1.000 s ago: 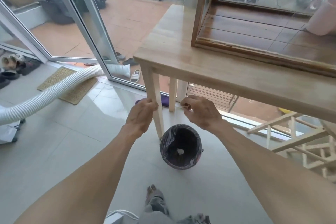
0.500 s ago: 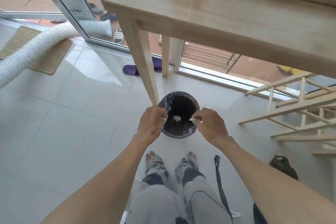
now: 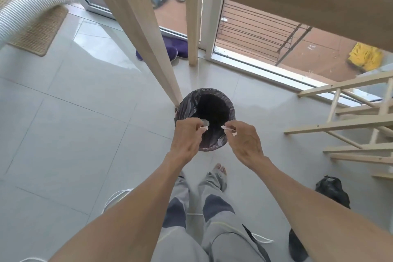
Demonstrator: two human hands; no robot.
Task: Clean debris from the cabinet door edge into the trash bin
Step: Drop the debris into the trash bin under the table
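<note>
Head view is showing both hands hovering over the near rim of the trash bin [image 3: 205, 119], left hand [image 3: 187, 135] and right hand [image 3: 244, 139] each pinching a pale scrap [image 3: 205, 127] of debris. Dropping is still to come, I judge. Compared with half a second earlier, the hands are sitting squarely above the bin, which is standing beside the table leg [image 3: 146, 34]; the cabinet door is out of view.

Trash bin [image 3: 227, 104] near rim hidden — bits in fingers too small.
</note>
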